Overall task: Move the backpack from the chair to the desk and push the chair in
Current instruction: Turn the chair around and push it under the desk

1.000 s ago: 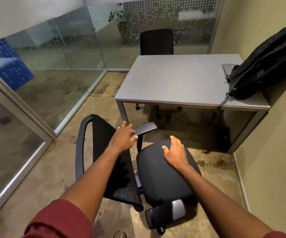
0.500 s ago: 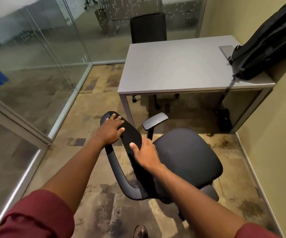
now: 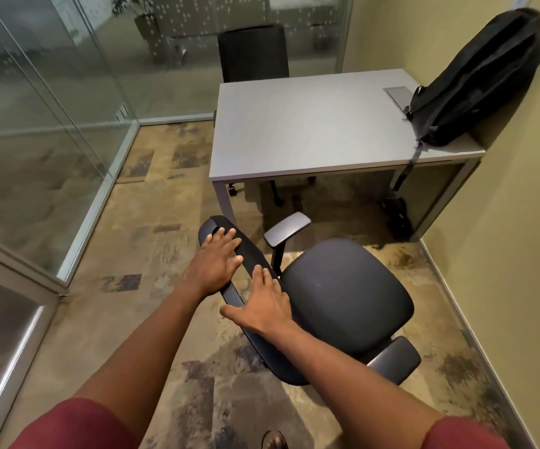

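Note:
The black backpack (image 3: 475, 82) lies on the right end of the grey desk (image 3: 310, 124), leaning against the wall, with a strap hanging over the desk's front edge. The black office chair (image 3: 346, 293) stands on the floor in front of the desk, apart from it, its seat turned towards the desk and the wall. My left hand (image 3: 215, 267) lies over the top rim of the chair's backrest, fingers spread. My right hand (image 3: 262, 306) rests on the same rim, closer to me, with its thumb stretched along the edge.
A second black chair (image 3: 252, 53) is tucked in at the desk's far side. Glass partitions (image 3: 51, 124) close off the left and the back, and a yellow wall (image 3: 521, 254) stands close on the right. A dark object (image 3: 398, 215) sits under the desk.
The chair has swung round, so its backrest now faces me. My hands went from the armrest and the seat to the backrest's top rim.

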